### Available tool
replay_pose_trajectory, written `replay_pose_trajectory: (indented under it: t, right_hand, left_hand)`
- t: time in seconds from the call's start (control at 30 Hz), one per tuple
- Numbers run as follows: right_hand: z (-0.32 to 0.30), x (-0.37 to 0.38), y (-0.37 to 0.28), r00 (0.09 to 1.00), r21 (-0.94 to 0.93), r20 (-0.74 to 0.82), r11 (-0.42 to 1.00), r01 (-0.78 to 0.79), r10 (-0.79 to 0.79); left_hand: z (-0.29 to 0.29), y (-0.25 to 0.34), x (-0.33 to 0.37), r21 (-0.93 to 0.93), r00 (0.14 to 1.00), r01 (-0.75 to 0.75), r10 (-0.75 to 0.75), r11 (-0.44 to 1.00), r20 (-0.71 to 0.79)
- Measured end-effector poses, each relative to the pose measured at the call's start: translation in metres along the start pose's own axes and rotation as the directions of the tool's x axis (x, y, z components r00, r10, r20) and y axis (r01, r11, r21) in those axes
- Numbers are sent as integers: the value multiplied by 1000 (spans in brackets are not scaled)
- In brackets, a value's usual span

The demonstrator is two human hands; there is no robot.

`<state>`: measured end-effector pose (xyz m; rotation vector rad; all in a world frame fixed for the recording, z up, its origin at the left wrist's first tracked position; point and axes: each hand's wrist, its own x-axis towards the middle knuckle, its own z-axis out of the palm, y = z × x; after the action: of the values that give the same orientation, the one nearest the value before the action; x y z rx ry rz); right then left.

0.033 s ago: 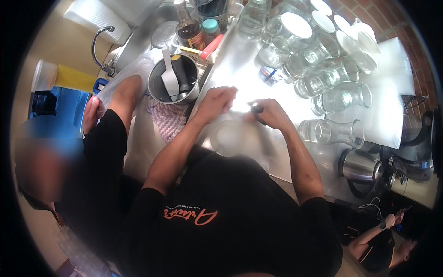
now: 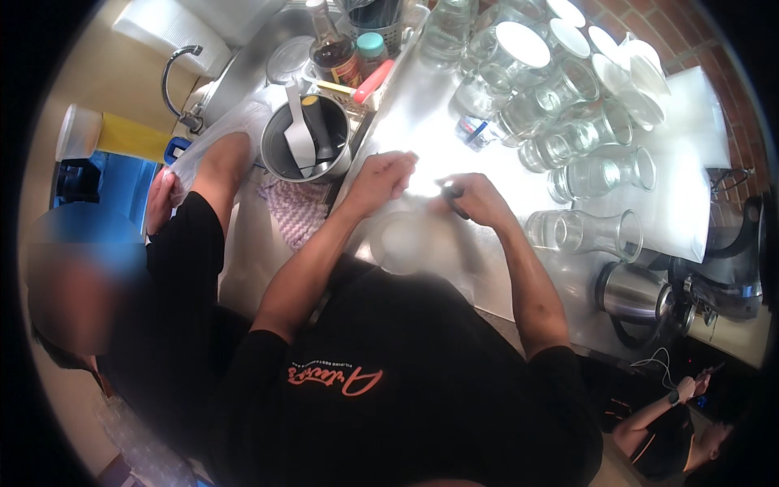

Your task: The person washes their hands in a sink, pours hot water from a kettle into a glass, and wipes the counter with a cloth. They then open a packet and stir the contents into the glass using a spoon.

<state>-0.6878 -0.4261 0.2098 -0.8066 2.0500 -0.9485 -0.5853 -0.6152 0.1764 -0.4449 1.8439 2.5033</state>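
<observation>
Over the shiny steel counter (image 2: pixel 495 284), my left hand (image 2: pixel 385 180) has its fingers closed and pressed together near the middle. Glare hides what they hold, if anything. To its right, my right hand (image 2: pixel 480 200) is closed around a black-handled tool (image 2: pixel 456 203). The working end of that tool is lost in the bright light. A small gap separates the two hands. Between my forearms, near my shirt, lies a pale round shape (image 2: pixel 401 242), too blurred to name.
Several glass carafes (image 2: pixel 580 231) lie on the right, near white lids (image 2: pixel 641 101) and a steel kettle (image 2: pixel 637 292). At left stand a steel pot (image 2: pixel 345 154) with a white spatula (image 2: pixel 299 142), a brown bottle (image 2: pixel 333 57) and a co-worker's arm (image 2: pixel 221 170). Another person (image 2: pixel 669 438) is at lower right.
</observation>
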Motion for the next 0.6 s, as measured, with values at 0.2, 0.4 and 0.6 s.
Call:
replay_pose_trajectory:
  t: [0.2,0.4,0.6]
  right_hand:
    - [6,7,13,1000,18,19,1000,2,-3]
    - [19,14,37,997,9,63,999,-34,33]
    - [30,19,61,998,-6,50,999,-41,41]
  left_hand:
    - [-1,-1,0,6,999,41,-41,999,-30]
    - [-11,-16,9,30,993,120,-121,992,15]
    - [-10,-31,19,86,977,203,-208,975,50]
